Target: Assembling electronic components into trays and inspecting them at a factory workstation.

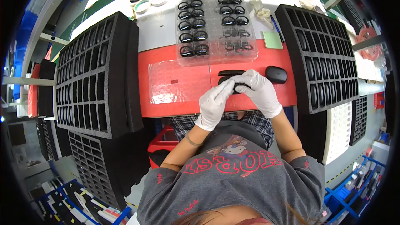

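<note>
Both my hands wear white gloves and meet over an open black earphone case (231,73) on the red mat. My left hand (214,103) has its fingers pressed together against the case's left side. My right hand (261,95) arches over the other side, its fingers closed on the case. A curved black piece (243,86) shows below the right fingers; whether it belongs to the case or is an earphone is hidden. To the right of my right hand lies a closed, rounded black case (276,74). Clear bubble wrap (179,85) lies flat to the left.
Beyond the mat, a clear plastic tray (211,54) holds rows of black ear-hook earphones. Black foam racks with round-edged black cases stand at left (106,112) and right (306,96). Tape rolls (142,6), a green notepad (273,40) and a pen (276,27) lie behind.
</note>
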